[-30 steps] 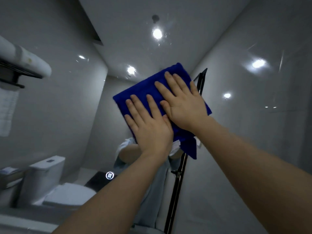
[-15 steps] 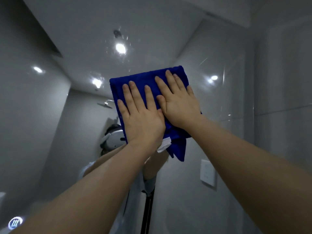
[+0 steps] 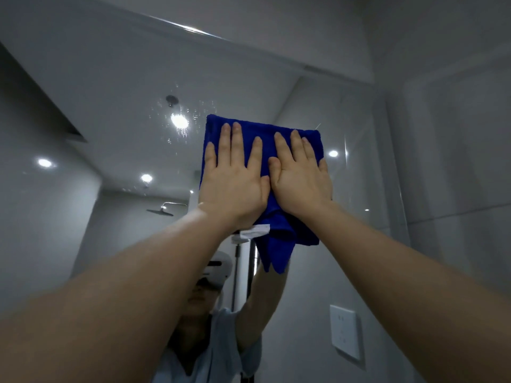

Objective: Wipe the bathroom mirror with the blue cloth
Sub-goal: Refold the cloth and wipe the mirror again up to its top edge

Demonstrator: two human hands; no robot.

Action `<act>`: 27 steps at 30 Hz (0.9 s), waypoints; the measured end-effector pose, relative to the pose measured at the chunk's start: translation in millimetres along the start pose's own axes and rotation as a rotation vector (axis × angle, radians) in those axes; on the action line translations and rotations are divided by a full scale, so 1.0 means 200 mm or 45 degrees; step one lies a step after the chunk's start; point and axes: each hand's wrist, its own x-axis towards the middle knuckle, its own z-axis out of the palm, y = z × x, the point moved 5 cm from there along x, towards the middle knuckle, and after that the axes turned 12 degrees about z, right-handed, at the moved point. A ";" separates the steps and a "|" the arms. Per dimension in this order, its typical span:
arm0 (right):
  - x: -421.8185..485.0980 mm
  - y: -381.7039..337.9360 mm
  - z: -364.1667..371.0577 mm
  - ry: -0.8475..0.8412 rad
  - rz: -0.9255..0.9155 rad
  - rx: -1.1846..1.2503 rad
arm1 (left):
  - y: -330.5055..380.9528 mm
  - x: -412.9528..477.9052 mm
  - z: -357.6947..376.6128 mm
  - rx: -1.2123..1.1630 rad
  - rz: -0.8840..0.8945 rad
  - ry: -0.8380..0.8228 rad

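Your left hand (image 3: pixel 235 183) and right hand (image 3: pixel 301 181), fingers straight, press the plush folded blue cloth (image 3: pixel 265 134) flat against the glossy mirror (image 3: pixel 110 92).

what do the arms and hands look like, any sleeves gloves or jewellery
Left hand and right hand are bare: no gloves, rings or watch. The forearms are bare too. In the mirror, a short pale blue sleeve shows.

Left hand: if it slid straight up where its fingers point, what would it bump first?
Only bare mirror lies above the left hand and blue cloth; it would probably reach the mirror's top edge first.
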 end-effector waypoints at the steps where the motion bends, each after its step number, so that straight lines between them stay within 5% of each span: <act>1: 0.02 0.00 -0.01 0.003 0.035 0.019 | -0.01 0.04 0.00 -0.002 0.043 -0.012; 14: 0.12 -0.09 -0.01 0.092 0.508 0.120 | -0.20 0.34 -0.03 0.056 0.533 -0.156; 27: 0.30 -0.49 -0.01 0.080 0.435 0.174 | -0.60 0.41 -0.16 0.118 0.463 -0.171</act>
